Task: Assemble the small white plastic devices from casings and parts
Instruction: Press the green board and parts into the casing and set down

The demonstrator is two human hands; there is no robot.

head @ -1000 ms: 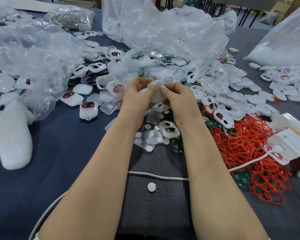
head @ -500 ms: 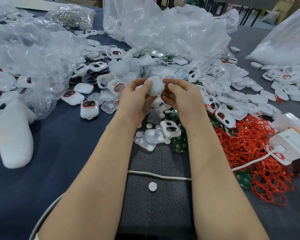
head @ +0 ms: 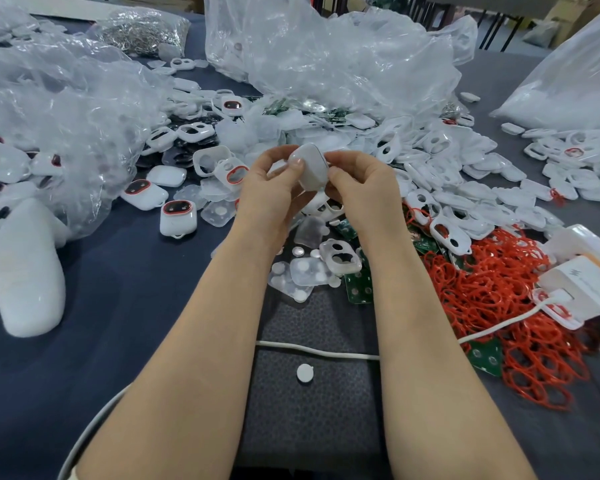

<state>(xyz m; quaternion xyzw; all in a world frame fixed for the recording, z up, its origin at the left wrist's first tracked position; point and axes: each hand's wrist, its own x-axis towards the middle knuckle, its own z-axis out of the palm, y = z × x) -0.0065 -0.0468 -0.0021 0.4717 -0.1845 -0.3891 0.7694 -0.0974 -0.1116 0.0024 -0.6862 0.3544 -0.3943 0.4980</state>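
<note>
You hold one small white casing (head: 310, 166) above the middle of the tabletop (head: 118, 306), between both hands. Your left hand (head: 274, 188) pinches its left side, with the thumb on the face turned toward you. Your right hand (head: 361, 192) pinches its right edge. Each grip is narrow and closed on the casing. A thin dark line runs near the casing's right edge. It may be a seam where two shells meet, but whether they have snapped fully together cannot be told.

Some work looks done. A few finished devices (head: 178, 216), white with a red-ringed dark window, lie on the tabletop to the left of your hands. More show through a clear bag (head: 49, 133) at the far left.

Much appears to be left. A wide heap of loose casing halves (head: 465, 181) spreads behind and to the right of your hands. A tangle of red rings (head: 492, 299) lies at the right. Green circuit boards (head: 359, 289) and clear button pads (head: 305, 275) lie just below your hands. The unit you hold seems near closing, and a great many others are not yet begun.
</note>
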